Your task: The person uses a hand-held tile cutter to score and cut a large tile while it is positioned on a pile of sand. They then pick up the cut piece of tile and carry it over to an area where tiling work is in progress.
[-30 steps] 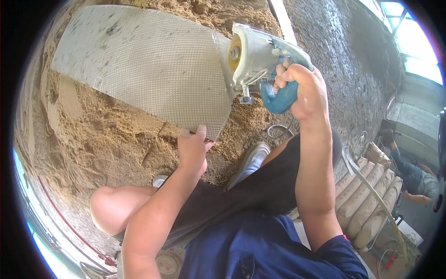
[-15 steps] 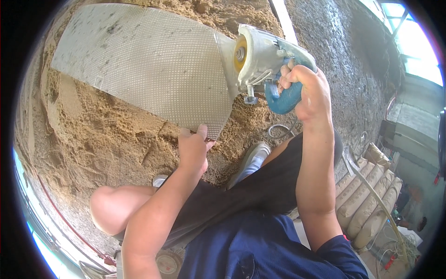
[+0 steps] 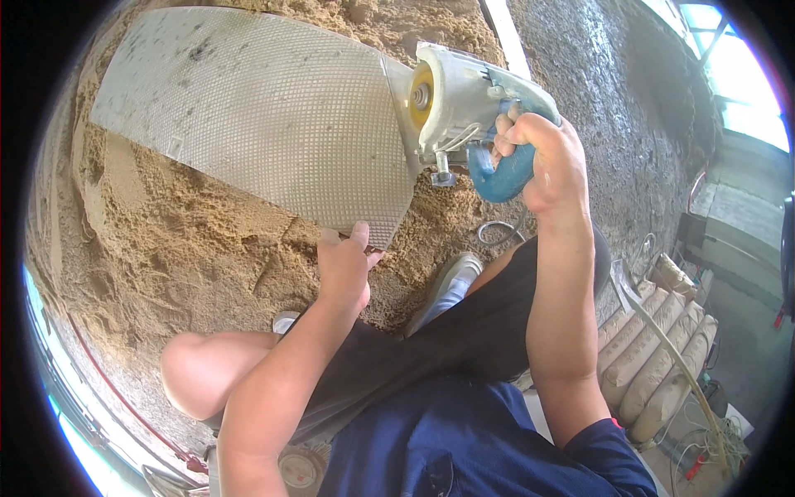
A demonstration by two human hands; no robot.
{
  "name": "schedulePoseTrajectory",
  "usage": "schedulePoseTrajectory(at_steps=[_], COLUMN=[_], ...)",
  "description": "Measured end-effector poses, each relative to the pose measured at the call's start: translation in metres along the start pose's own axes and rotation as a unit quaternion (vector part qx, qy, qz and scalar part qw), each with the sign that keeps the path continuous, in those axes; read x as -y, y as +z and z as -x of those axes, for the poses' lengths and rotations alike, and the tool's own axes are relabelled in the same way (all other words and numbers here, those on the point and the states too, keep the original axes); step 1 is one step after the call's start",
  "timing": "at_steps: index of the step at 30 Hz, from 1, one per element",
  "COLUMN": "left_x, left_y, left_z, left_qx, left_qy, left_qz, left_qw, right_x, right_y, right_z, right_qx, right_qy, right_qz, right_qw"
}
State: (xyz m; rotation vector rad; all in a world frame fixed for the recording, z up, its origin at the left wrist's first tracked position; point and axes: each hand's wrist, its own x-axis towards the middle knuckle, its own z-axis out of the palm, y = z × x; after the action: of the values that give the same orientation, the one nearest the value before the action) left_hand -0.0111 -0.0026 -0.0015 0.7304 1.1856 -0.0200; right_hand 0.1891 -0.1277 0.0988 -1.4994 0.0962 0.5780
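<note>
A large tile [image 3: 273, 108] lies on the sand with its pale gridded back facing up. My left hand [image 3: 344, 265] is closed on the tile's near edge, close to its lower right corner, with the thumb on top and fingers partly hidden below. In my right hand [image 3: 551, 157] is the blue looped handle of a handheld stone cutter [image 3: 464, 99]. Its pale, dust-covered body and yellow round hub face the tile's right end. The cutter is against that end; where its blade meets the tile is hidden.
Loose damp sand [image 3: 207, 224] spreads around and under the tile. My shod foot [image 3: 455, 282] is on the near side of the sand, and a cable loop [image 3: 498, 234] lies near it. Full sacks [image 3: 654, 356] are stacked at lower right, with a long pale strip [image 3: 675, 356] leaning across them.
My right hand has moved the stone cutter slightly left, closer to the tile. My left hand and the tile stay in place.
</note>
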Motion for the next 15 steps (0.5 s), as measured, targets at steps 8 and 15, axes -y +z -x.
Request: schedulePoseTrajectory(at_steps=[8,15], left_x=[-0.002,-0.002], left_y=[0.003,0.003], left_z=[0.002,0.002], left_qx=[0.001,-0.003], left_qy=[-0.003,-0.002], left_qz=[0.006,-0.002], left_qw=[1.000,1.000], right_x=[-0.001,-0.001], right_y=[-0.004,0.008], right_z=[-0.002,-0.005], right_qx=[0.022,0.032], right_qy=[-0.029,-0.019], right_qz=[0.000,-0.009], right_qw=[0.999,0.999])
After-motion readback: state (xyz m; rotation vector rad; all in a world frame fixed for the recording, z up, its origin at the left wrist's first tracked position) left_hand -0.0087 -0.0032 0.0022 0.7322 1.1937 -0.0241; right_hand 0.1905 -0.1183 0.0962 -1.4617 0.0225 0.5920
